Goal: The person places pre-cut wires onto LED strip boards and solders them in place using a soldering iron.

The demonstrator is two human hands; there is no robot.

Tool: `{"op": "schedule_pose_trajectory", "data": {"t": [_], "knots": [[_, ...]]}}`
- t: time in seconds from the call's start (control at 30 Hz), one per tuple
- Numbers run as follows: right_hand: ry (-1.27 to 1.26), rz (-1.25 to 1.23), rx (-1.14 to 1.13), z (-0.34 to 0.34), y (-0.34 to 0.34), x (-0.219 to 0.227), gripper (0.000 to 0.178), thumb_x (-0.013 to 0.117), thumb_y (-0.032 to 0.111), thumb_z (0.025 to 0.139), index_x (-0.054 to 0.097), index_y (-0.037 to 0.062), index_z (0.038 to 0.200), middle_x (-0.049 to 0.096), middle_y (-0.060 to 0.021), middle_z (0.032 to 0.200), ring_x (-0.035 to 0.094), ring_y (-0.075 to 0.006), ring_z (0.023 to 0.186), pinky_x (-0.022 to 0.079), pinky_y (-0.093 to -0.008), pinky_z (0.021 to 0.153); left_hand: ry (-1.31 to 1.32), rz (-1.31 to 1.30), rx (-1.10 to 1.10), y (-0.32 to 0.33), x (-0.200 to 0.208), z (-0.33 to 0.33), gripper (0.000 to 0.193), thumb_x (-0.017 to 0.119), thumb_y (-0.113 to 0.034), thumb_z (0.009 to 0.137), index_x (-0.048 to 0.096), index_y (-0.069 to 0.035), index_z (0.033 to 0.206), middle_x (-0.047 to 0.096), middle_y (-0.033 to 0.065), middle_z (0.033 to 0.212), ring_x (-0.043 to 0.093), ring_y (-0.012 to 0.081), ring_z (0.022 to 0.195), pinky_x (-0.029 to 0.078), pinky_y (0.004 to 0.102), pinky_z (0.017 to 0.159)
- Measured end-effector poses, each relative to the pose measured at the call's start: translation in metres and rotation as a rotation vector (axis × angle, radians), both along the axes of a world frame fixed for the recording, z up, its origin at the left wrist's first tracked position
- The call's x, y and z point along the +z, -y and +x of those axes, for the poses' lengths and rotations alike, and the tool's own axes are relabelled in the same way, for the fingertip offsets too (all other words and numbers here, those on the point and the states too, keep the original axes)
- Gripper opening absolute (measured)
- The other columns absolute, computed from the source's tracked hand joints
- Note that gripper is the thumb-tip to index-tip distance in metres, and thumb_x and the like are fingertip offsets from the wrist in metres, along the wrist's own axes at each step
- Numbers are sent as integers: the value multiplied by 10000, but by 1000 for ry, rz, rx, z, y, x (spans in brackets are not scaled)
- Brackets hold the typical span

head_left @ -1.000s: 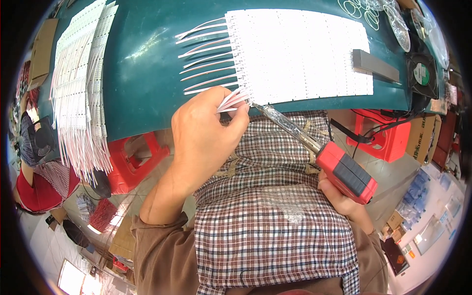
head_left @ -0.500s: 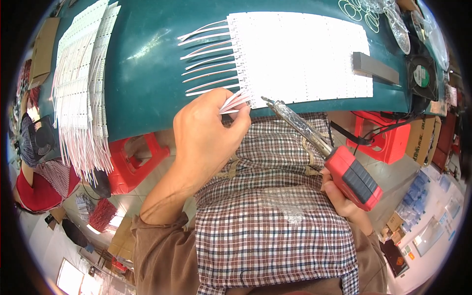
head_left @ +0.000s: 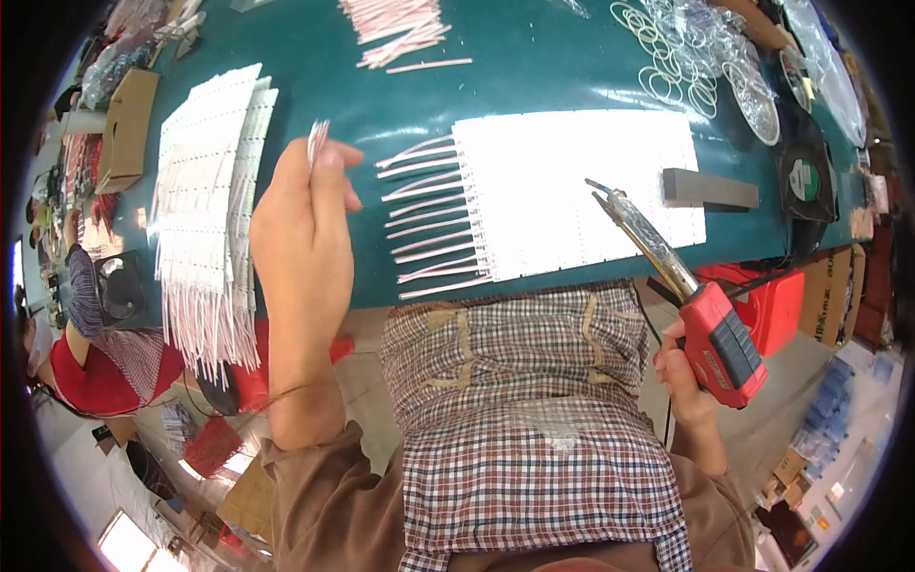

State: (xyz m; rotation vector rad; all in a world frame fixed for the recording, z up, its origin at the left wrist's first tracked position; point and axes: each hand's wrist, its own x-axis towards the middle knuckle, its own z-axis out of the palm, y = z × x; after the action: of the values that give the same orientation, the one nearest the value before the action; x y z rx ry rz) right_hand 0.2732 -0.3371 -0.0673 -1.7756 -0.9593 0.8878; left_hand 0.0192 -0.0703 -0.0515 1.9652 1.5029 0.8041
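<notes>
Left grip is pinching a small bundle of pink-and-white wires between thumb and fingers, hovering at nine o'clock from the white panel. Right grip is holding a soldering iron by its red-and-black handle, between four and five o'clock from the panel; the tip is pointing toward ten or eleven, and whether it is touching the white surface is not showing. The panel is lying flat on the green worktop, wire tails sticking out toward nine o'clock and a grey bar resting across its three o'clock end.

Loose wires are probably behaving as light, bendy things, so pinching mid-bundle is suiting them. The panel is looking thin and light, its wired edge likely fragile; plain edges are offering better hold. The iron's metal shaft is possibly running hot, leaving only the handle for grasping.
</notes>
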Motion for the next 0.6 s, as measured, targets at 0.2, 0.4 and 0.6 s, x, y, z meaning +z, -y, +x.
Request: {"op": "schedule_pose_trajectory", "data": {"t": [0.2, 0.4, 0.6], "knots": [[-108, 35, -87, 5, -6, 1, 272, 627, 149, 932, 551, -1, 1146, 536, -30, 710, 434, -67, 521, 409, -215, 521, -165, -37, -132, -59, -13, 27, 178, 654, -182, 852, 666, -38, 954, 546, 24, 723, 513, 111, 678, 411, 283, 617], [-97, 133, -128, 12, -14, 8, 290, 640, 121, 922, 542, -15, 1158, 551, -45, 724, 436, -62, 513, 415, -218, 505, -317, 161, -268, -91, -20, 55, 190, 686, -168, 757, 651, -50, 903, 616, 77, 824, 573, 218, 725, 471, 341, 678], [-126, 118, -232, 18, -22, 14, 287, 641, 93, 904, 547, -22, 1149, 552, -56, 707, 418, -57, 492, 403, -206, 496, -613, 176, -231, -122, -22, 50, 610, 725, -230, 701, 559, -35, 1255, 600, 178, 1202, 637, 367, 1035, 514, 416, 889]]}}
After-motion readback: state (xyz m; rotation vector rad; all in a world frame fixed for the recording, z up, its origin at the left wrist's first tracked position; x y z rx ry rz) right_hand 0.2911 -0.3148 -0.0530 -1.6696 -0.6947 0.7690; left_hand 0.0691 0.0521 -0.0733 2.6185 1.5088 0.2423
